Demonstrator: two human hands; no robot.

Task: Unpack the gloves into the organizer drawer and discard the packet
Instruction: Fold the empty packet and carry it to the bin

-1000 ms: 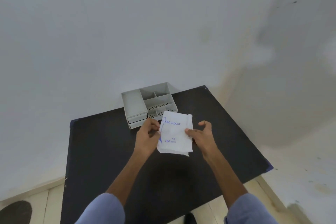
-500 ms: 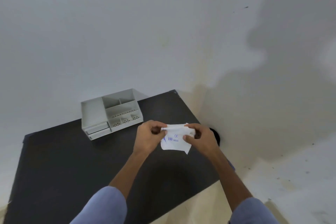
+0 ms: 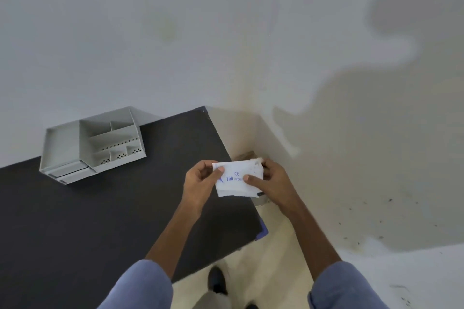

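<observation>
Two bare hands are holding a folded white paper packet over the right edge of a black table.

At the far left, a grey plastic desk organizer [image 3: 91, 144] with open compartments and two shut drawers is sitting on the matte black table [image 3: 100, 221] against the pale wall, well apart from the hands. The left hand [image 3: 200, 180] is pinching the packet's left edge, thumb on top and fingers curled behind. The white packet [image 3: 237, 179], printed in blue "CE 100 PIECES", is hanging between both hands. The right hand [image 3: 272, 183] is gripping its right side, thumb pressing the front. Beneath them, something round on the floor is showing, mostly hidden.
</observation>
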